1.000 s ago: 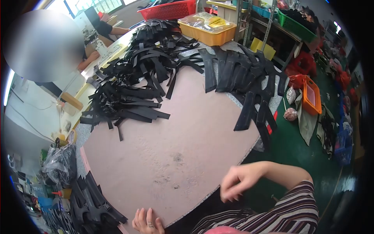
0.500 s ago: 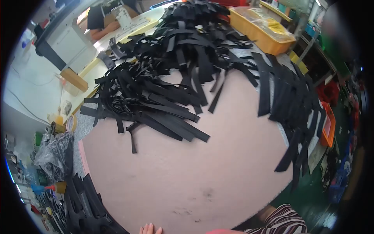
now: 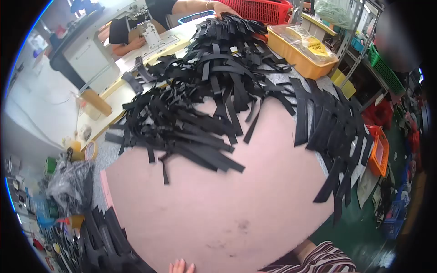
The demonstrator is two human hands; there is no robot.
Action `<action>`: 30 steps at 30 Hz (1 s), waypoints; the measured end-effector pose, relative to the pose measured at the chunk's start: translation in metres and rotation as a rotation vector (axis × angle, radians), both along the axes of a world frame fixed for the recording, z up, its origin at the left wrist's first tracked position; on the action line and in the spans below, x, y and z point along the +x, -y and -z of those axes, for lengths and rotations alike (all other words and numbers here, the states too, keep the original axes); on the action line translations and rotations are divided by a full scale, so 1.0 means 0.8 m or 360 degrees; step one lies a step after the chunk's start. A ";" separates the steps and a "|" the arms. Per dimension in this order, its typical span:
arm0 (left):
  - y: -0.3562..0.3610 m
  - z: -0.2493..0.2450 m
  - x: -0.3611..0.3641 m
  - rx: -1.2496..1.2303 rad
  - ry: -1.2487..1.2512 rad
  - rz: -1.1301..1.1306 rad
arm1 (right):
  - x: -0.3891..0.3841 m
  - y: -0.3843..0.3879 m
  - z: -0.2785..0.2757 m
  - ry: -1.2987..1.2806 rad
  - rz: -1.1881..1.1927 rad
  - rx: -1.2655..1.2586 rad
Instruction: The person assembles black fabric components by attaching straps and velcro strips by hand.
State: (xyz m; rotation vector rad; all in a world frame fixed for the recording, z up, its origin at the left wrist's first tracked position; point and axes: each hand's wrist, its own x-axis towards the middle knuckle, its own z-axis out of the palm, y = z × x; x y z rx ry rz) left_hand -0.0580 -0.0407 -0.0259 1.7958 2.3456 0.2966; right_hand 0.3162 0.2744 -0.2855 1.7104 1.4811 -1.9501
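Note:
My left hand (image 3: pixel 182 266) shows only its fingertips at the bottom edge. Its fingers lie stretched out on the pink board (image 3: pixel 205 204), which has dark smudges near my side. On the right, a striped sleeve (image 3: pixel 328 259) and some bare arm reach down beside the board's edge; my right hand itself is hidden. A large tangled heap of black strips (image 3: pixel 182 118) covers the far part of the board. More black strips (image 3: pixel 334 123) hang over the right edge, and dark strips (image 3: pixel 102 241) lie at the lower left.
Across the table, a co-worker's hand (image 3: pixel 224 9) touches the heap; another hand (image 3: pixel 135 43) rests by a sewing machine (image 3: pixel 152 36). A yellow bin (image 3: pixel 309 66) and a red basket (image 3: pixel 266 11) stand behind. An orange basket (image 3: pixel 378 152) is at right, tape (image 3: pixel 91 150) at left.
The view has tilted up slightly, showing more of the background. The co-worker's hand and the red basket now appear at the top. My left hand stays on the board.

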 end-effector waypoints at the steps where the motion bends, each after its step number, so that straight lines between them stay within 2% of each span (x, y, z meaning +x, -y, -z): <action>1: -0.005 -0.013 0.010 -0.0100 0.0215 -0.0149 | 0.004 0.007 0.006 -0.0033 -0.0021 0.0019; 2: -0.009 -0.026 0.021 -0.0189 0.0413 -0.0315 | 0.008 0.007 0.011 -0.0062 -0.0045 0.0043; 4: -0.043 -0.046 0.030 0.0310 0.0206 -0.0203 | 0.013 0.009 0.020 -0.0123 -0.0076 0.0091; 14: -0.042 -0.048 0.037 0.0394 0.0071 -0.0177 | 0.054 0.012 0.030 -0.0305 -0.0190 0.0338; 17: -0.039 -0.047 0.036 0.0389 0.0032 -0.0150 | 0.074 0.023 0.049 -0.0399 -0.0255 0.0564; 18: -0.039 -0.046 0.036 0.0385 0.0013 -0.0131 | 0.080 0.029 0.051 -0.0425 -0.0237 0.0647; 20: -0.039 -0.039 0.037 0.0403 -0.0009 -0.0087 | 0.091 0.044 0.042 -0.0472 0.0132 0.0490; 21: -0.040 -0.037 0.038 0.0409 0.0016 -0.0095 | 0.091 0.044 0.026 -0.0562 0.0568 0.0189; 24: -0.045 -0.039 0.044 0.0457 0.0120 -0.0208 | 0.113 0.034 -0.089 0.0197 -0.0289 0.0794; 26: -0.063 -0.053 0.047 0.0447 0.0067 -0.0121 | 0.147 0.025 -0.160 -0.0123 -0.0358 0.0935; 28: -0.094 -0.064 0.057 0.0466 0.0125 -0.0038 | 0.163 -0.003 -0.230 -0.0479 0.0239 0.0605; 30: -0.144 -0.081 0.072 0.0466 0.0281 0.0065 | 0.176 -0.048 -0.293 -0.0506 0.0675 0.0574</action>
